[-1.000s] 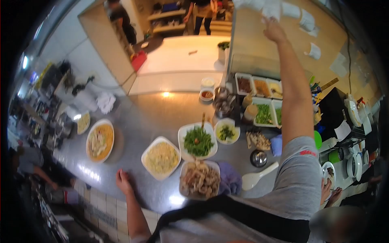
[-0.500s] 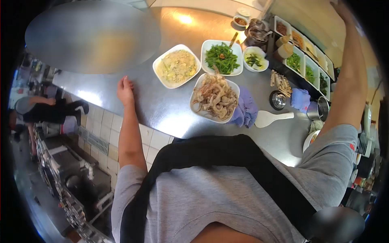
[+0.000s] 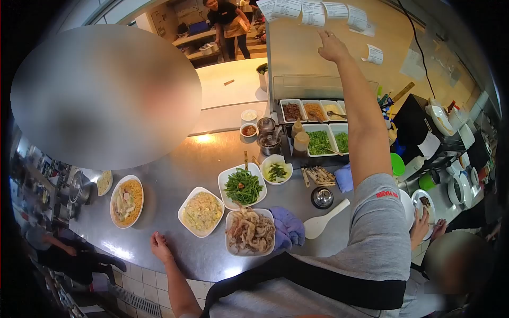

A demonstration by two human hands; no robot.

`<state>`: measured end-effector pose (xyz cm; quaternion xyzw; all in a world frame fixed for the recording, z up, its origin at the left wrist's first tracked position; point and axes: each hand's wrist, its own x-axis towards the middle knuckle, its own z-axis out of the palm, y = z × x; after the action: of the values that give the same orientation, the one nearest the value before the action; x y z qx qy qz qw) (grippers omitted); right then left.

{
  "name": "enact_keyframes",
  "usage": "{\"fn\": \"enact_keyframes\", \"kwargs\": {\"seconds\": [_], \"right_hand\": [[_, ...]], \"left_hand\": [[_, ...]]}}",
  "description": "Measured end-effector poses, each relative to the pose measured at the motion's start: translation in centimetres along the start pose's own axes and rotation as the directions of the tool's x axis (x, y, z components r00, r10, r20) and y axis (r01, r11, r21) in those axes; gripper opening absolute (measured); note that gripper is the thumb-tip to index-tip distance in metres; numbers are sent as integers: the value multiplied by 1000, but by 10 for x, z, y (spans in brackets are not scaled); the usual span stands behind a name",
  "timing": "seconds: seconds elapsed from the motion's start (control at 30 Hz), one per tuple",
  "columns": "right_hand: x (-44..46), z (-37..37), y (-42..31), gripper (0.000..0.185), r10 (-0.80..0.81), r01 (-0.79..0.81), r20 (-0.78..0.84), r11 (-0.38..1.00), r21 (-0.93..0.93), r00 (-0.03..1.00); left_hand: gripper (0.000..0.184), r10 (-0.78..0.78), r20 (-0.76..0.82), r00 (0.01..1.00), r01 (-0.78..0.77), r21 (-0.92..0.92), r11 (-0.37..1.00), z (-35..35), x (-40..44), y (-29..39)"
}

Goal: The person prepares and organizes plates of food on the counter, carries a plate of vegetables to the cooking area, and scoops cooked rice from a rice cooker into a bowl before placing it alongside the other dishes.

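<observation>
My right hand (image 3: 333,47) is raised at the end of a stretched arm, fingers pointing just below several printed paper slips (image 3: 313,14) on the wall. It holds nothing visible. Low over the counter's front edge, my left hand (image 3: 160,247) has its fingers curled in, with nothing seen in them. Nearest to it is a white square bowl of fried rice (image 3: 201,211). Beside that stand a bowl of green vegetables (image 3: 243,186) and a bowl of raw-looking squid or shrimp pieces (image 3: 249,233). An oval plate of noodles (image 3: 127,201) lies to the left.
A purple cloth (image 3: 288,228), a white rice paddle (image 3: 324,220) and a metal lidded pot (image 3: 322,197) sit at the right. Topping trays (image 3: 319,142) stand beneath my right arm. A co-worker's hands (image 3: 421,228) hold a plate at far right. Another person (image 3: 229,24) stands beyond the pass.
The view has swung up and right, bringing the wall slips, the noodle plate and the co-worker at right into sight. My right hand now shows in front of the wall.
</observation>
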<state>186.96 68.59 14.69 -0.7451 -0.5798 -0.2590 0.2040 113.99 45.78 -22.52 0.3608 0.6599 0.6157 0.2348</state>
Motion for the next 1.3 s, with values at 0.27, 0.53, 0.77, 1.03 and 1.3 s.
{"fn": "enact_keyframes", "kwargs": {"seconds": [0.27,0.53,0.77,1.03,1.3], "right_hand": [[16,26,-29,53,-94,90,-224,996,-25,970],[30,47,-36,54,-80,63,-316,996,-64,945],[32,48,-36,56,-65,55,-325,998,-39,943],[29,53,-32,56,-38,23,-310,998,-52,950],[30,52,-34,57,-53,31,-275,996,-87,960]], "left_hand": [[20,0,-15,1000,0,26,1000,-1,3,-6],[18,0,-24,1000,1,44,999,3,-2,5],[18,-8,-19,1000,9,74,997,3,-1,5],[18,-22,-1,1000,22,25,999,1,0,3],[19,-3,-4,1000,4,78,997,4,-3,9]]}}
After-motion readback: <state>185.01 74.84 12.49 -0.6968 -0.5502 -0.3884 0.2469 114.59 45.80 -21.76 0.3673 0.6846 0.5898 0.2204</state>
